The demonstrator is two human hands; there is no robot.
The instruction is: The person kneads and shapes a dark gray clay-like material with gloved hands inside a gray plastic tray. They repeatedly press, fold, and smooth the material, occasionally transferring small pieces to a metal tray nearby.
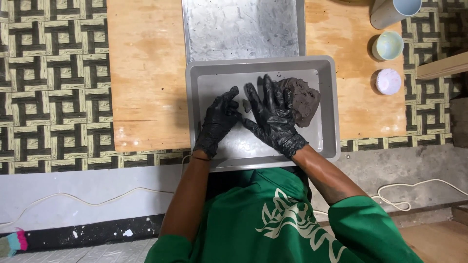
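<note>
Both my hands wear black gloves and reach into a grey plastic tray (331, 112) on a wooden board. A lump of dark grey clay (304, 100) lies in the tray's right half. My right hand (273, 117) rests flat with fingers spread, its fingertips touching the clay's left side. My left hand (219, 119) lies just left of it on the tray floor, fingers loosely curled, apart from the clay. Neither hand grips anything.
A flat metal sheet (241, 29) lies beyond the tray. At the right stand a white tube (392, 10), a small pale cup (388, 45) and a white lid (388, 81). The wooden board (146, 73) sits on a patterned mat. A white cord (414, 190) runs along the floor.
</note>
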